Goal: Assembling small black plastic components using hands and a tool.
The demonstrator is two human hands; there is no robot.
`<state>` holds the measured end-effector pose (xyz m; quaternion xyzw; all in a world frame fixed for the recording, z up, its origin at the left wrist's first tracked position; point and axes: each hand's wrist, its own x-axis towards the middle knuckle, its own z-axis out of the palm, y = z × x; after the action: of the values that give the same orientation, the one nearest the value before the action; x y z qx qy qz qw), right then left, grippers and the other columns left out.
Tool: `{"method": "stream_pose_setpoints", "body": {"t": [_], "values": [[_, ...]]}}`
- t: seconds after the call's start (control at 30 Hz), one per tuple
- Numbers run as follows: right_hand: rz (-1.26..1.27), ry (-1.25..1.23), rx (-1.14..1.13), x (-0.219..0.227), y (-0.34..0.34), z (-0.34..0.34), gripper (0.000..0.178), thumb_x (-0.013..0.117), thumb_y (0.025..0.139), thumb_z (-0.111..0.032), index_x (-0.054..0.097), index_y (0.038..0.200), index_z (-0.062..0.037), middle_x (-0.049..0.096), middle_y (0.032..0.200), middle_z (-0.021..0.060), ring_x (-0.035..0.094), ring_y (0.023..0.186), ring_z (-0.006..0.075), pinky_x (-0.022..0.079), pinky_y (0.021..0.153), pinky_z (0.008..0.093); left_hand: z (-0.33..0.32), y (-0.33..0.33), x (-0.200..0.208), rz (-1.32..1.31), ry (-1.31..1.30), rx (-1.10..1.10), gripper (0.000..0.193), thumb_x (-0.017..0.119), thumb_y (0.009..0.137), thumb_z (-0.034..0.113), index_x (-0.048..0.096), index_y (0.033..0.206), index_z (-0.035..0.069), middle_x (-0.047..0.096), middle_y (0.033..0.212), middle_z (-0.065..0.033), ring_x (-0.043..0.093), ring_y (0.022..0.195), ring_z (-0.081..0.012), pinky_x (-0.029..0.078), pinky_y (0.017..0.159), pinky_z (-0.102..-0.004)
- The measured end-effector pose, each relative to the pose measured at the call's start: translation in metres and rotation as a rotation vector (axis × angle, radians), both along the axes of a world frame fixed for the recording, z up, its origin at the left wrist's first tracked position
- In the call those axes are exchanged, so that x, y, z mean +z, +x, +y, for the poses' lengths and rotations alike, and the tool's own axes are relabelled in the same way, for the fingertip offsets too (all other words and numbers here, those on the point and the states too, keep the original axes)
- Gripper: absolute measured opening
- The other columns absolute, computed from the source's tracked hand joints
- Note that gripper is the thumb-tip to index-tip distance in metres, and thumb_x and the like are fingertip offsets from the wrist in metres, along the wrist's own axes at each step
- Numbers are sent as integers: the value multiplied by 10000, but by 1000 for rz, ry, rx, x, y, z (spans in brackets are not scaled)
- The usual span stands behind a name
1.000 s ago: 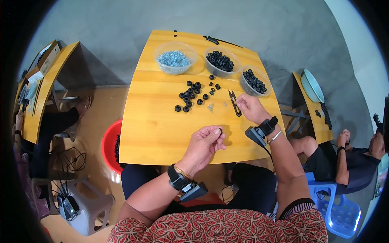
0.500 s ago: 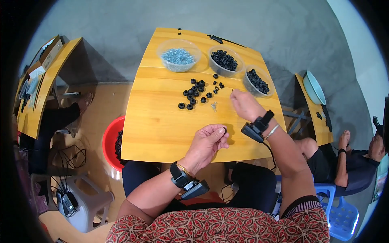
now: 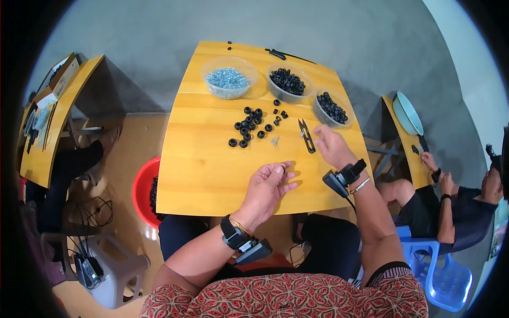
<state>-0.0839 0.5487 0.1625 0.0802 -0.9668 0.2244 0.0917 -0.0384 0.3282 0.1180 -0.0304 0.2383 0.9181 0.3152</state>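
Note:
My left hand [image 3: 264,190] is over the near part of the wooden table, thumb and fingers pinched on a small black round piece [image 3: 282,168], mostly hidden by the fingers. My right hand [image 3: 334,147] is just right of black thread snips [image 3: 307,139], which lie on the table with their blades pointing away from me. Its fingers are loosely bent and a little apart, with nothing visible in them. Left of the snips are a small pile of tiny silvery pieces [image 3: 275,142], several black round bead-like parts [image 3: 248,125] and a few smaller black bits [image 3: 277,120].
Clear plastic bowls hold bluish-silver small pieces [image 3: 227,78], black parts [image 3: 287,81] and more black parts [image 3: 332,107]. A black-handled thin tool [image 3: 277,54] lies at the table's far edge. A red basin [image 3: 142,193] stands on the floor at left. Another person [image 3: 466,217] sits at right.
My right hand has moved right and nearer to me, and the snips now lie uncovered on the table. My left hand has shifted slightly left, still pinching the black piece.

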Motion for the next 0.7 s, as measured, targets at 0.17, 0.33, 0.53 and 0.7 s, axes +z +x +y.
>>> {"method": "stream_pose_setpoints", "body": {"t": [0.17, 0.33, 0.53, 0.7], "values": [[-117, -15, -4, -5, 11, -14, 177, 559, 774, -105, 500, 930, -46, 574, 761, 183, 560, 733, 349, 439, 632, 399, 1, 0, 0, 15, 4, 39, 133, 454, 898, 139, 530, 935, 36, 507, 1134, -106, 523, 959, -203, 450, 849, -372], [-80, 127, 53, -4, 10, -20, 139, 554, 763, -85, 492, 873, -27, 567, 784, 181, 551, 748, 356, 435, 651, 408, 1, -1, 0, 19, 5, 22, 130, 464, 894, 140, 525, 931, 32, 506, 1131, -110, 521, 964, -209, 448, 846, -368], [-69, 171, -13, -11, 11, -17, 163, 565, 737, -110, 493, 863, -38, 577, 778, 161, 557, 739, 349, 440, 653, 424, -1, -2, -3, 48, 27, 6, 123, 480, 887, 144, 519, 921, 33, 510, 1117, -111, 523, 958, -204, 447, 844, -357], [-53, 190, -1, -5, 6, -4, 168, 574, 732, -115, 503, 869, -51, 579, 761, 153, 559, 724, 346, 444, 636, 421, -3, -2, -5, 49, 38, -6, 120, 493, 880, 145, 527, 894, 31, 559, 984, -85, 551, 846, -163, 468, 781, -320]]}}
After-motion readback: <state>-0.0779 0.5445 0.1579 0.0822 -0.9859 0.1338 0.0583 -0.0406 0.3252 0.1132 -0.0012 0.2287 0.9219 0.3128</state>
